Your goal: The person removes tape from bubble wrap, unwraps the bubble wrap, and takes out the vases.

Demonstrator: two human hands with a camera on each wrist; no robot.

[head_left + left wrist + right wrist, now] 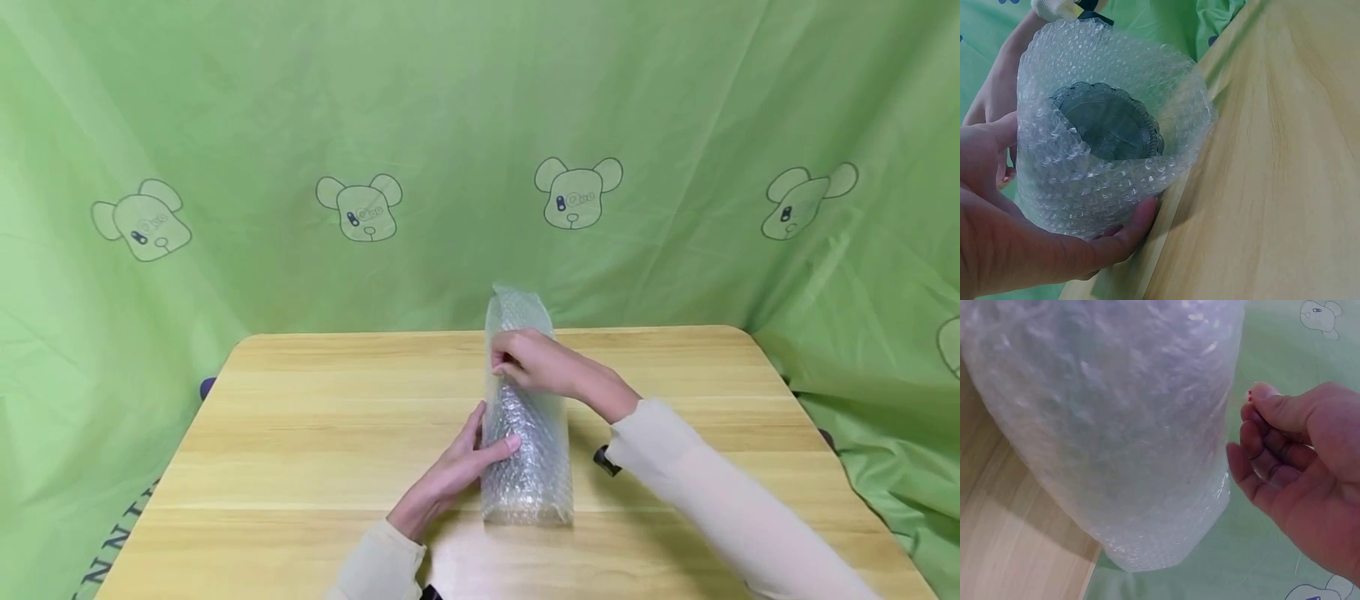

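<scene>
A roll of bubble wrap (pixel 532 467) lies lengthwise on the table, its far end reaching past the back edge. Inside its open end, the left wrist view shows a clear glass item (pixel 1113 125) with a scalloped rim; the rest is hidden by the wrap. My left hand (pixel 453 465) grips the roll from the left, thumb on top and fingers low around the side. Above the far half is my right hand (pixel 536 362), fingers curled. Thumb and forefinger pinch a small piece with red marks (pixel 1249 395), too small to identify, close beside the wrap.
The wooden table (pixel 322 417) has rounded back corners. Green cloth (pixel 465 108) printed with bear heads hangs behind and at both sides. A black wrist device (pixel 606 460) shows by the right sleeve.
</scene>
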